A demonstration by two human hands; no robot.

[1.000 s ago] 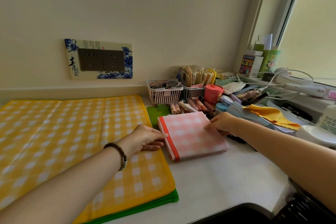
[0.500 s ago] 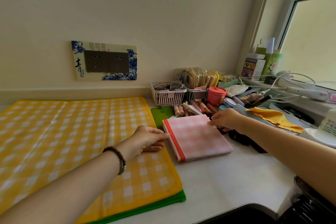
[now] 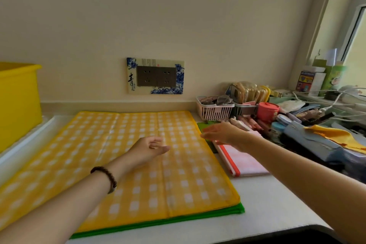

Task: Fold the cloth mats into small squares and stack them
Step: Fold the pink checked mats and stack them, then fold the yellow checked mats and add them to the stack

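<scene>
A: Item one, pink mat [image 3: 245,162]?
B: Folded to a small square, orange edge to the left. It lies on the desk [image 3: 267,210] just right of the yellow mat [image 3: 138,164]. Half a second ago both hands were on its edges; now neither touches it.
A: Left hand [image 3: 147,148]?
B: Moved off to the left and hovers over the middle of the yellow mat. Fingers loosely curled, pinching nothing.
A: Right hand [image 3: 223,133]?
B: Lifted above the pink square's far end, reaching toward the yellow mat's far right corner. Fingers straight and fairly close together, holding nothing; blurred.
A: Item two, yellow mat?
B: Unchanged: spread flat with creases showing, on top of a green mat [image 3: 158,224] whose edge shows along the near side.
A: Reading for the task?
B: Pink entry looks closed: one square done, the start of the stack. Yellow appears next in hand, green after. Neither is folded yet.
A: Other stock?
B: Yellow bin [image 3: 17,101] far left; pink basket [image 3: 214,110] and clutter far right.
</scene>
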